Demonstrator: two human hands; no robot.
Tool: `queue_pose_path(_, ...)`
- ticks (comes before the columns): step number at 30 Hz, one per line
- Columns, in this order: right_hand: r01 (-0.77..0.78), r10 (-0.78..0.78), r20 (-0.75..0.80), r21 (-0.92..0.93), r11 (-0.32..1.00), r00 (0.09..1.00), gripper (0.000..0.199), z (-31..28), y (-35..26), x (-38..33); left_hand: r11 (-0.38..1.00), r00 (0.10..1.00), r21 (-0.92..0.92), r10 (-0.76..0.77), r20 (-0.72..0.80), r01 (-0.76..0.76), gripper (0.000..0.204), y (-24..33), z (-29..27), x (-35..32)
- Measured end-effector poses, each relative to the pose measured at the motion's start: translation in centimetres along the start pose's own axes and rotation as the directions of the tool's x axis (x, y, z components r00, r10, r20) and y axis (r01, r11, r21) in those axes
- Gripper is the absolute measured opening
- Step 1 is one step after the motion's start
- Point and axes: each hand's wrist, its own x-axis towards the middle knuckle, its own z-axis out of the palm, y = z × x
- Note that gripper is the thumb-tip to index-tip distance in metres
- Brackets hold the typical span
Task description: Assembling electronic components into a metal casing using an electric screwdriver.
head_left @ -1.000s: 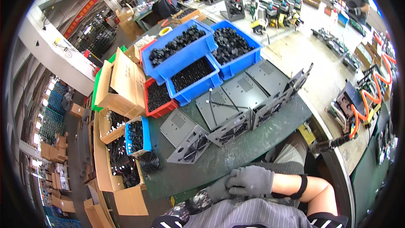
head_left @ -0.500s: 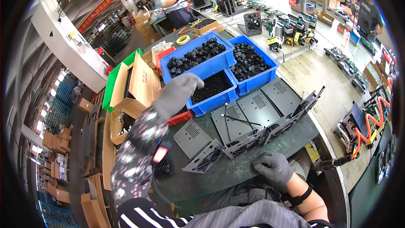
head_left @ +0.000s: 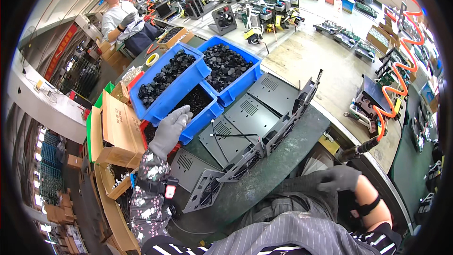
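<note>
My left hand [head_left: 171, 131], in a grey glove, is raised in front of the lower blue bin [head_left: 214, 111], which holds small black parts [head_left: 194, 100]. Its fingers are bent together, and anything between them is too small to make out. My right hand [head_left: 339, 178], gloved as well, is low over my lap beside the table edge, fingers loosely stretched and apparently empty. Between the hands several dark metal panels [head_left: 239, 114] with vent slots lie on the green table [head_left: 278, 160]. Attached upright plates with round fan openings [head_left: 207, 190] stand along their near side. A black cable [head_left: 231, 135] lies across the panels.
Two more blue bins hold black round parts [head_left: 229, 66]; one [head_left: 160, 106] rests tilted over the lower bin. Cardboard boxes [head_left: 121, 132] stand at the left. A black power driver [head_left: 361, 151] hangs from an orange coiled hose [head_left: 384, 92] at right. A co-worker [head_left: 122, 21] is at far left.
The view has turned to the right. My left hand has pulled back from above the lower bin toward me, and my right hand has shifted right, away from the table's edge, its fingers loosening.
</note>
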Motion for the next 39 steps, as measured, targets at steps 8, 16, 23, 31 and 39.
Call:
queue_pose_path(8,-0.090,0.401,-0.452,0.568,0.818,0.797,0.034,-2.5,5.8,-7.7,0.979,0.991,-0.171,0.098,-0.090,-0.112,0.045,1.4,-2.2,-0.8)
queue_pose_path(16,0.110,0.258,-0.433,0.661,0.742,0.864,0.032,-2.1,12.5,-6.1,0.876,0.654,0.477,0.404,-0.640,-0.073,0.058,1.3,-12.3,5.8)
queue_pose_path(23,0.136,0.277,-0.468,0.673,0.727,0.839,0.026,-1.9,13.9,-5.4,0.979,0.691,0.205,0.134,-0.710,0.021,0.085,-2.2,-18.3,8.5)
queue_pose_path(31,0.333,0.222,-0.543,0.737,0.588,0.810,0.029,-1.0,12.1,-4.3,0.942,0.366,0.298,0.225,-0.903,0.157,0.113,-1.0,-20.2,11.1)
queue_pose_path(39,0.273,0.233,-0.553,0.681,0.679,0.800,0.031,-0.9,12.9,-4.3,0.945,0.400,0.196,0.079,-0.913,0.260,0.074,2.4,-22.8,12.0)
